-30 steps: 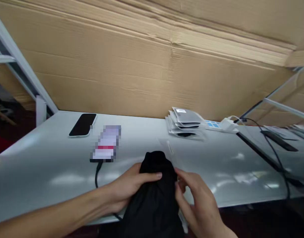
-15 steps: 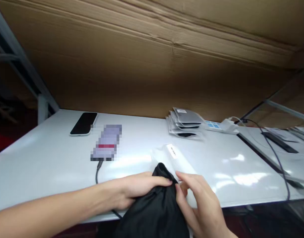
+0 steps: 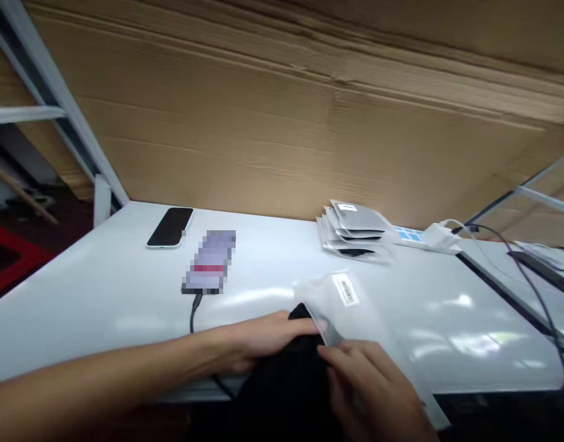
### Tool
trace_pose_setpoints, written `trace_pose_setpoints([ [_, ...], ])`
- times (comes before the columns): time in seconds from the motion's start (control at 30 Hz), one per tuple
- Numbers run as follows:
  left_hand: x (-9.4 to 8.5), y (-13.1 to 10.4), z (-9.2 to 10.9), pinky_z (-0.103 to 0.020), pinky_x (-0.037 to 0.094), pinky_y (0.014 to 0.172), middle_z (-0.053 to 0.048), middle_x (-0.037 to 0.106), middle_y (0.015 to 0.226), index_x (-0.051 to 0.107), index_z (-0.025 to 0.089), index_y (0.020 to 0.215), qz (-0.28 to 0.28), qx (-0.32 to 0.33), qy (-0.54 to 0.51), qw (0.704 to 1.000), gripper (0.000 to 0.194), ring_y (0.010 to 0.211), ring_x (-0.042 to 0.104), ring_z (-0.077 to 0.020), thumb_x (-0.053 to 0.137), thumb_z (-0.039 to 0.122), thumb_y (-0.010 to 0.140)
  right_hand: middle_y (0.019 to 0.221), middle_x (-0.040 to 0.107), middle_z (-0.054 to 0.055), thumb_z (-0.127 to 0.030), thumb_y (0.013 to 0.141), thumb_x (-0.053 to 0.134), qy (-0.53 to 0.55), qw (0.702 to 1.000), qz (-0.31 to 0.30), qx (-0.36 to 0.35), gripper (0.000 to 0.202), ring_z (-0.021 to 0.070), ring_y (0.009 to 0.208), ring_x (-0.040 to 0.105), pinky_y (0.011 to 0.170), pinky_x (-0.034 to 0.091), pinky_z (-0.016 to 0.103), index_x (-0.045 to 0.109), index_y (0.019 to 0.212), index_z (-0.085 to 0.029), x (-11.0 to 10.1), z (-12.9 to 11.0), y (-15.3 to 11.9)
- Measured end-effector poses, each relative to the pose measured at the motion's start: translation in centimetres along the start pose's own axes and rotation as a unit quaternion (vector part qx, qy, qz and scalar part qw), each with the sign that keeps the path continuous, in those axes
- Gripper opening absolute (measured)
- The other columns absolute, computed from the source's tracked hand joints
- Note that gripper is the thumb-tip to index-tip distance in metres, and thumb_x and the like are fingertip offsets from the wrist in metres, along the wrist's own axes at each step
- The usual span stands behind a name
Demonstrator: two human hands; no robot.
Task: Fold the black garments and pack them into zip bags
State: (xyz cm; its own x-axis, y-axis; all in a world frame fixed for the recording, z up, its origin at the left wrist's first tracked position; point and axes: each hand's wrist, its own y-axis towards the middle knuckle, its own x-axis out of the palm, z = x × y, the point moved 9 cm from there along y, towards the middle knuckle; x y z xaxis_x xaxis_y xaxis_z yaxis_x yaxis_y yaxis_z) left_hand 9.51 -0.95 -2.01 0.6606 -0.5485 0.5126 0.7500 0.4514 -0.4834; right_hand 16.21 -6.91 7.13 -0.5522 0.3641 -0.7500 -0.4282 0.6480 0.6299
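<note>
Black fabric (image 3: 286,387) hangs over the table's front edge, its top end gripped by my left hand (image 3: 267,334), thumb lying across it. My right hand (image 3: 371,380) pinches the edge of a clear plastic bag (image 3: 367,319) with a white barcode label (image 3: 345,290). The bag's edge lies against the top of the fabric, over my left thumb tip. The lower part of the fabric is dark, and the right hand's lower fingers are partly hidden.
A stack of filled clear bags (image 3: 355,230) lies at the back, beside a power strip (image 3: 410,236) with a white plug and cables. A black phone (image 3: 171,227) and a blurred-out device (image 3: 210,261) with a cable are at the left. Cardboard (image 3: 263,135) stands behind the white table (image 3: 102,288).
My right hand has taken hold of the clear bag and drawn its edge to the top of the black fabric. The bag is spread wider, label facing up. The view has shifted slightly.
</note>
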Motion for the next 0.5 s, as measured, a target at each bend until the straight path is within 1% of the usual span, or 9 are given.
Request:
trace_pose_setpoints([
  [0.07, 0.3, 0.3, -0.3, -0.031, 0.046, 0.084, -0.004, 0.070, 0.080, 0.071, 0.015, 0.086, 0.001, -0.006, -0.009, 1.000, 0.024, 0.077, 0.064, -0.0179, 0.070, 0.038, 0.077, 0.070, 0.063, 0.002, -0.009, 0.091, 0.044, -0.003, 1.000, 0.009, -0.013, 0.027, 0.0160, 0.063, 0.060, 0.058, 0.051, 0.025, 0.058, 0.112, -0.018, 0.0, -0.4, 0.0],
  [0.17, 0.5, 1.2, -0.7, -0.029, 0.047, 0.081, -0.004, 0.070, 0.080, 0.070, 0.013, 0.087, 0.012, -0.020, -0.055, 0.998, 0.023, 0.072, 0.063, -0.0162, 0.071, 0.033, 0.076, 0.067, 0.062, 0.002, -0.010, 0.092, 0.040, -0.024, 1.000, 0.008, -0.017, 0.028, 0.0168, 0.063, 0.060, 0.057, 0.050, 0.026, 0.059, 0.111, -0.018, 0.2, -0.7, 0.1],
  [0.27, 0.8, 1.7, -0.9, -0.028, 0.048, 0.079, -0.006, 0.070, 0.080, 0.070, 0.011, 0.086, -0.002, -0.035, -0.087, 0.996, 0.025, 0.068, 0.062, -0.0147, 0.069, 0.034, 0.079, 0.067, 0.063, 0.002, -0.013, 0.094, 0.037, -0.035, 0.999, -0.013, -0.013, 0.028, 0.0166, 0.062, 0.060, 0.055, 0.048, 0.026, 0.060, 0.108, -0.019, 0.7, -0.7, 0.5],
  [0.3, 0.8, 1.7, -0.8, -0.028, 0.048, 0.079, -0.007, 0.070, 0.082, 0.070, 0.011, 0.087, -0.006, -0.027, -0.094, 0.995, 0.026, 0.069, 0.062, -0.0148, 0.068, 0.035, 0.080, 0.068, 0.064, 0.002, -0.013, 0.094, 0.038, -0.036, 0.999, -0.012, -0.014, 0.027, 0.0162, 0.062, 0.060, 0.055, 0.048, 0.026, 0.061, 0.107, -0.019, 0.6, -0.7, 0.6],
  [0.37, 0.6, 1.6, -0.3, -0.027, 0.048, 0.080, -0.008, 0.072, 0.088, 0.071, 0.012, 0.090, -0.013, 0.000, -0.105, 0.994, 0.026, 0.074, 0.065, -0.0157, 0.069, 0.036, 0.080, 0.070, 0.066, 0.002, -0.014, 0.095, 0.039, -0.046, 0.999, 0.004, -0.016, 0.026, 0.0159, 0.064, 0.062, 0.058, 0.049, 0.026, 0.062, 0.105, -0.019, 0.0, -0.8, 0.7],
  [0.43, 0.2, 1.4, 0.2, -0.028, 0.049, 0.083, -0.009, 0.073, 0.091, 0.071, 0.012, 0.094, -0.019, 0.024, -0.122, 0.992, 0.028, 0.079, 0.067, -0.0176, 0.071, 0.036, 0.079, 0.073, 0.069, 0.002, -0.016, 0.094, 0.044, -0.060, 0.998, 0.022, -0.020, 0.022, 0.0162, 0.069, 0.065, 0.063, 0.050, 0.026, 0.062, 0.105, -0.021, -1.1, -0.7, 0.3],
  [0.47, -0.1, 1.2, 0.6, -0.028, 0.049, 0.084, -0.010, 0.074, 0.092, 0.071, 0.012, 0.096, -0.016, 0.035, -0.132, 0.991, 0.029, 0.081, 0.068, -0.0185, 0.072, 0.035, 0.079, 0.075, 0.070, 0.002, -0.017, 0.092, 0.048, -0.063, 0.998, 0.027, -0.015, 0.021, 0.0166, 0.072, 0.066, 0.066, 0.051, 0.025, 0.062, 0.106, -0.021, -1.8, -0.5, -0.1],
  [0.5, -0.6, 1.0, 0.9, -0.029, 0.049, 0.086, -0.010, 0.074, 0.091, 0.071, 0.011, 0.097, -0.010, 0.043, -0.140, 0.989, 0.029, 0.080, 0.069, -0.0192, 0.072, 0.033, 0.079, 0.077, 0.071, 0.002, -0.019, 0.090, 0.053, -0.065, 0.997, 0.034, 0.005, 0.019, 0.0170, 0.074, 0.067, 0.068, 0.051, 0.025, 0.063, 0.106, -0.023, -2.6, 0.1, -0.6],
])
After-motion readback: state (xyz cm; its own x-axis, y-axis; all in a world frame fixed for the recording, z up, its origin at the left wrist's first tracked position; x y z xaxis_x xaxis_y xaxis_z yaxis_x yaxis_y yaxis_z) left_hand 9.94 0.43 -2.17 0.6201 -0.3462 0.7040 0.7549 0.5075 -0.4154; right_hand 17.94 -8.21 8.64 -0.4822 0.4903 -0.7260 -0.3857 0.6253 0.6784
